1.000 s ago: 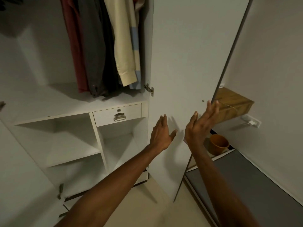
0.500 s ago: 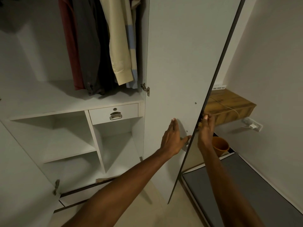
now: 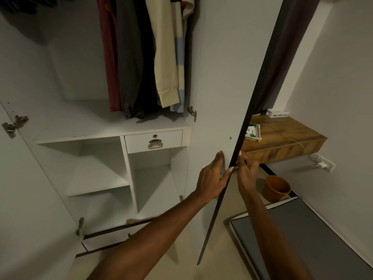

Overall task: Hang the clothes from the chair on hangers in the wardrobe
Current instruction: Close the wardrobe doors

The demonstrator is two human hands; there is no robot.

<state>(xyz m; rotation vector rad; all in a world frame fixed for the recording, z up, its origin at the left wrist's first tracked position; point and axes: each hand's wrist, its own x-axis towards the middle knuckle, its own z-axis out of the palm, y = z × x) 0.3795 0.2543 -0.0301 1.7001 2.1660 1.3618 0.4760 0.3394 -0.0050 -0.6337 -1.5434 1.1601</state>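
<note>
Cloth in red, grey, black and cream makes up the clothes (image 3: 141, 57), already hung inside the wardrobe (image 3: 84, 118); they look soft and light, best lifted by the shoulders or hanger. No chair is in view. Beside them the wardrobe door (image 3: 226, 77), a stiff flat panel, is best taken by its free edge. The left hand (image 3: 212, 178) lies flat on its inner face with fingers (image 3: 220, 158) straight, thumb hooking the edge. The right hand (image 3: 247, 174) curls its fingers around that edge from outside.
</note>
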